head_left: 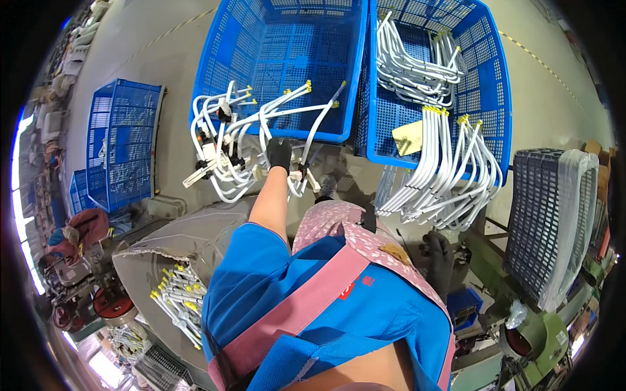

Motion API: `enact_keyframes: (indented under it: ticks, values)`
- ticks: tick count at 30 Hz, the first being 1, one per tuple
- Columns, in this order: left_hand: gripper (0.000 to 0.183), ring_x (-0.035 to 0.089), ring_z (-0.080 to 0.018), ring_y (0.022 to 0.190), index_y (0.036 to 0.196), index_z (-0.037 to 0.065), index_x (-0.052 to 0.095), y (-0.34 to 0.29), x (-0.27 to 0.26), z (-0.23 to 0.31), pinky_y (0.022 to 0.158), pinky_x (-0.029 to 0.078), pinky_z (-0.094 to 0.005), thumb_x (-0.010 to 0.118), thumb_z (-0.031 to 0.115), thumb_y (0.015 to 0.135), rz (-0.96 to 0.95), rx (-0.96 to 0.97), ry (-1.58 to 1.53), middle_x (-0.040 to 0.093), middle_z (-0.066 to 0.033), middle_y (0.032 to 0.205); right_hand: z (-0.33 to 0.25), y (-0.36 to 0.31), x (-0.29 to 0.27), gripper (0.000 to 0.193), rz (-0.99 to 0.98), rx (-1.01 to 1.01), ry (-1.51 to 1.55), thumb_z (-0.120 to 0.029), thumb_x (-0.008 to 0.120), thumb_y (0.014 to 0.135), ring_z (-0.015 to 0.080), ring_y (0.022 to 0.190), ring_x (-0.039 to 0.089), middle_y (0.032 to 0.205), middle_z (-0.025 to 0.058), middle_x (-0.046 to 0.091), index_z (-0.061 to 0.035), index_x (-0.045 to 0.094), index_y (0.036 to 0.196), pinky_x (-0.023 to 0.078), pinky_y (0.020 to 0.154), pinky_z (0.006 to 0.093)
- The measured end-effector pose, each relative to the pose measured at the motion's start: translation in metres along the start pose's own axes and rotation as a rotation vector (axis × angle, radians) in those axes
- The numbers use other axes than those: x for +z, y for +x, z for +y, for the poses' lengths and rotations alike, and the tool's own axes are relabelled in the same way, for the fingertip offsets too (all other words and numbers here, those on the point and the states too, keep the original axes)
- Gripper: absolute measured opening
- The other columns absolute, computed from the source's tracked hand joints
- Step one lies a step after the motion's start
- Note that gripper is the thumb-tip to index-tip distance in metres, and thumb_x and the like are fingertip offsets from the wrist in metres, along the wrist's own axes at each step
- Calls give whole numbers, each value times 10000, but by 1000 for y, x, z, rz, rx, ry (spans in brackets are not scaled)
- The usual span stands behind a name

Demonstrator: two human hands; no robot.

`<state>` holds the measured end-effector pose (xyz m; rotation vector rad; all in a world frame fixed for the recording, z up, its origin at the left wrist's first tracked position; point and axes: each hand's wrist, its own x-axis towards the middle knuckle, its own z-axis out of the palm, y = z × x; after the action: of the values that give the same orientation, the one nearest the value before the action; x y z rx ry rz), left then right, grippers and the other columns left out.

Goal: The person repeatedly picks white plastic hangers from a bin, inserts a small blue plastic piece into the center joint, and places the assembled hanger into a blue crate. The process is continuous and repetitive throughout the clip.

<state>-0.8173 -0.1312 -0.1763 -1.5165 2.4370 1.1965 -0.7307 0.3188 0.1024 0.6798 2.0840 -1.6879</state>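
My left hand (280, 155), in a dark glove, reaches forward among white bent tubes (266, 124) hooked over the near rim of the left blue crate (306, 135). Its fingers look curled under; what they grip is hidden. Yellow caps sit on the tubes' far ends, and black and white fittings (225, 112) are on some of them. Lower on the right, my right hand (438, 255), in a dark grey glove, hangs beside my apron with its fingers loosely apart and nothing in it. In front of it, capped white tubes (430, 163) hang over the right crate's (507, 130) near rim.
More white tubes (417, 65) lie inside the right crate, near a yellow paper (408, 138). To my left are a sack of capped tubes (176, 234) and a blue crate (124, 143). A dark crate with plastic wrap (535, 208) and green machinery (541, 339) stand to my right.
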Motion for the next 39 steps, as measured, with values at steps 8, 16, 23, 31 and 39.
enact_keyframes:
  ticks: [8, 16, 23, 31, 39]
  values:
    - [468, 661, -296, 813, 1044, -22, 553, 63, 4, -40, 652, 500, -438, 655, 349, 778, -123, -172, 201, 641, -193, 848, 4, -4, -13, 221, 37, -12, -131, -165, 532, 950, 127, 806, 592, 972, 65, 639, -2, 601, 1083, 475, 718, 260]
    - [469, 564, -212, 663, 968, 29, 655, 57, -15, -12, 644, 451, -343, 579, 464, 811, -525, 159, 100, 608, -108, 749, 19, -31, 22, 217, 133, 21, -106, -156, 547, 933, 123, 812, 589, 922, 64, 633, 8, 609, 1061, 475, 711, 257]
    - [371, 579, -185, 613, 731, 45, 552, -9, -39, 63, 552, 458, -319, 502, 335, 957, -782, 139, -590, 600, -85, 677, 16, -17, 32, 199, 120, -60, -40, -142, 562, 916, 112, 747, 579, 833, 39, 623, 19, 607, 1025, 467, 672, 256]
    - [326, 267, -43, 412, 1011, 13, 571, -84, -146, 129, 422, 242, -220, 402, 292, 1013, -850, 310, -832, 305, 54, 502, 75, 41, -9, 206, 149, -173, -159, -176, 599, 877, 152, 667, 594, 744, 107, 637, 16, 626, 947, 472, 632, 306]
    - [308, 323, -50, 401, 949, 13, 605, -255, -184, 129, 404, 247, -227, 505, 303, 973, -644, 377, -511, 381, 40, 494, 150, 162, -106, 264, 272, -136, -277, -302, 601, 855, 307, 731, 636, 768, 149, 655, -45, 658, 866, 479, 660, 408]
